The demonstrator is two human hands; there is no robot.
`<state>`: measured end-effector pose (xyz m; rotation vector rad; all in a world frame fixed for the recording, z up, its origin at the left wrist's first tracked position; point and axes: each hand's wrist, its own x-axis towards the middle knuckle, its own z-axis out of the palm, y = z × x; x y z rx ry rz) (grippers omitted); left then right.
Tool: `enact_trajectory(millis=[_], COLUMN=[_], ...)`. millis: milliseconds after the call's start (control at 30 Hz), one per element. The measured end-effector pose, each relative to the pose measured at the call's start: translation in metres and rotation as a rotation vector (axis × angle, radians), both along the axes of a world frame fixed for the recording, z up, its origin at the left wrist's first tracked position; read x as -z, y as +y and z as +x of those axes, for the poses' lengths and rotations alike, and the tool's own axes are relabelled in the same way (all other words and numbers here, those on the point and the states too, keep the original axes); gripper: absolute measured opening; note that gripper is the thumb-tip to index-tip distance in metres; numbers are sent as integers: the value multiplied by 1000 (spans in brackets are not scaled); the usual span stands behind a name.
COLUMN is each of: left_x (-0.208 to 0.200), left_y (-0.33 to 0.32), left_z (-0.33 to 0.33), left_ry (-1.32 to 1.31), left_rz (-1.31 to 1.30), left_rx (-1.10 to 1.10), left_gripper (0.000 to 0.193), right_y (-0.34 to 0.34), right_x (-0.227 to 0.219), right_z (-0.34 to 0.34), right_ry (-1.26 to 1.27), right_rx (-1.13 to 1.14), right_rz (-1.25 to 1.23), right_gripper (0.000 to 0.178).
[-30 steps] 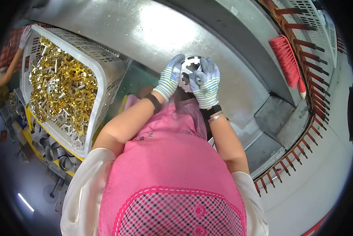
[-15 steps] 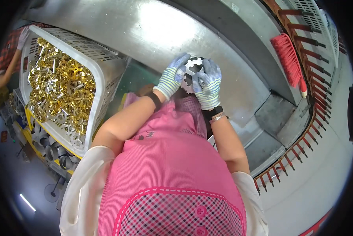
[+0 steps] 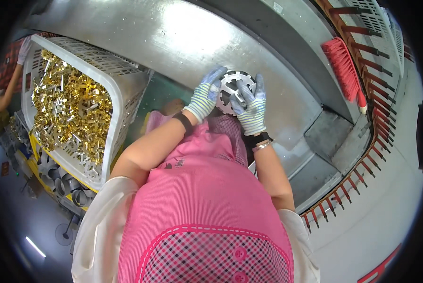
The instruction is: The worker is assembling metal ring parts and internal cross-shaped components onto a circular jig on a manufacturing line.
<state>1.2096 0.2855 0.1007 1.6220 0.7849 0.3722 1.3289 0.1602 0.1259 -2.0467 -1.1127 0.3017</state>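
A round silver metal part [image 3: 229,83] with a notched rim and several cutouts is held above the steel worktop. My left hand [image 3: 206,95], in a striped knit glove, is closed on its left edge. On the other side my right hand [image 3: 253,107], gloved alike, reaches over the part's face. Between its thumb and a bent finger shows a small grey cylindrical metal piece [image 3: 241,100]; whether this is joined to the round part I cannot tell. Another finger stretches along the right rim. The part's underside is hidden.
At my left, a tilted white plastic crate [image 3: 111,87] holds many small gold and silver metal pieces. Another person's gloved hand [image 3: 24,49] touches its far corner. The steel worktop [image 3: 140,35] spans ahead. A red brush [image 3: 342,66] and a rack of red-brown pegs [image 3: 369,89] stand right.
The round part has tilted, so more of its face shows. My right hand's fingers have spread a little, and the small cylindrical piece has come into sight. My left hand has barely moved.
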Motion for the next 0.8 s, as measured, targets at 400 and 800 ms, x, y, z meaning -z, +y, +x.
enact_trajectory(millis=[400,800], left_x=[6,-19], left_y=[-7,13], left_z=[-2,-25], left_ry=[-19,223], left_rz=[-25,-326], left_rx=[92,13], left_gripper=[52,49], right_y=[-12,-13], right_x=[4,-3], right_z=[-8,-8], right_ry=[111,127], right_rx=[60,85], right_rz=[129,39], right_gripper=[35,36])
